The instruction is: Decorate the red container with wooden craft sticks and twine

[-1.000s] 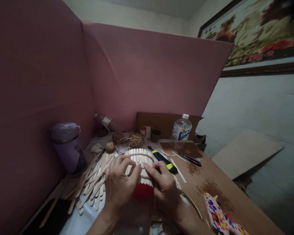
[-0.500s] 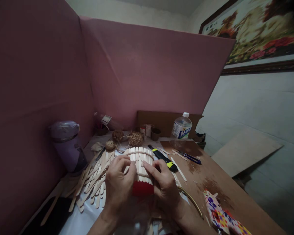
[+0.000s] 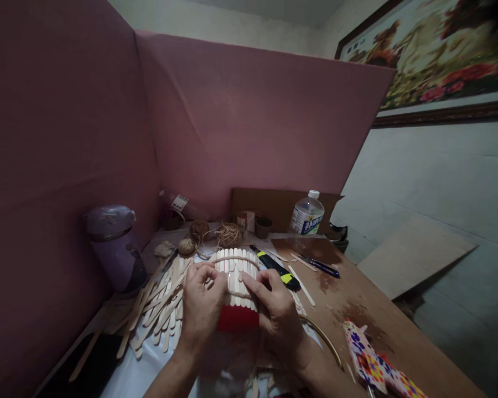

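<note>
Between my hands is a rounded container covered with upright craft sticks [image 3: 237, 260], banded by twine near top and bottom. A red surface [image 3: 237, 319] shows below the sticks' rounded ends. My left hand [image 3: 203, 301] is closed at its left side, thumb and forefinger pinched together against the sticks. Whether something small is in that pinch is too dark to tell. My right hand [image 3: 276, 309] grips the right side, its fingers curled and one fingertip pressed on a small rounded stick piece [image 3: 239, 276] on the front. The container's underside is hidden.
Loose craft sticks [image 3: 161, 309] lie piled on the left. Twine balls [image 3: 229, 235] sit behind. A yellow-black utility knife [image 3: 278, 270], a blue cutter [image 3: 323, 268] and a plastic bottle [image 3: 307, 215] stand or lie right. A flower-patterned glue gun-like object [image 3: 369, 359] is front right; a purple flask [image 3: 116, 249] stands left.
My left hand has shifted slightly right, its thumb and forefinger drawn closer together. More of the red surface shows at the left. My right hand has hardly moved.
</note>
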Motion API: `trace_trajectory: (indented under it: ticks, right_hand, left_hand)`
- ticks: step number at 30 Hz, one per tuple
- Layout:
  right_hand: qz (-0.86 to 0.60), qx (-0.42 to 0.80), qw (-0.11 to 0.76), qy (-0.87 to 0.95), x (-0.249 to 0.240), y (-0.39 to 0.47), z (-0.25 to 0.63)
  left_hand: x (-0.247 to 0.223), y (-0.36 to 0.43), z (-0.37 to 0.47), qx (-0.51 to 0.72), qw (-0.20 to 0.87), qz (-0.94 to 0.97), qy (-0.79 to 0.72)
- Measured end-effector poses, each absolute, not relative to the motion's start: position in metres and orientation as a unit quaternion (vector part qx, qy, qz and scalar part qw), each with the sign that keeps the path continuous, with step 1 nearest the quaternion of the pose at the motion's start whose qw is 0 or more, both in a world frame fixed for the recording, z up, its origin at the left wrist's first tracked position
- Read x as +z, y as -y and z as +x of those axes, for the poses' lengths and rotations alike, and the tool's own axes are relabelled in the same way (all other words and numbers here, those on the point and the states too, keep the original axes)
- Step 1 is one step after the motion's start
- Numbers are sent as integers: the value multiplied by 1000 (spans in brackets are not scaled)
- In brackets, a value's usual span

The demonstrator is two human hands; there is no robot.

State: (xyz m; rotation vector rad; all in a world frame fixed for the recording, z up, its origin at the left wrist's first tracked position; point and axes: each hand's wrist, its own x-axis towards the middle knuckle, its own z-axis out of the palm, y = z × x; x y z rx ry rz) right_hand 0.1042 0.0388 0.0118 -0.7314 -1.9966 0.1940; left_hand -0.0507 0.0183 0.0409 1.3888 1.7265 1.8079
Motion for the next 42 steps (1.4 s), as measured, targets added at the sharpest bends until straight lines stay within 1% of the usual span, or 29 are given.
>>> trace_trajectory:
  ticks: [3,8,17,23,42]
  right_hand:
    - [-289,68,485,823,10,-41,104]
    - [-288,65,490,820,10,-41,104]
    - [-296,83,484,819,8,-39,104]
    - [-278,61,497,819,7,-42,103]
    - [-277,76,486,825,7,-41,105]
  left_hand:
    - [42,-16,-50,626,162,489,-585]
    - [39,-10,-50,623,148,515,-570]
    - [40,-6,-52,630,162,506,-567]
    - [39,-8,-54,629,164,507,-566]
    - [33,-4,-51,633,125,537,-544]
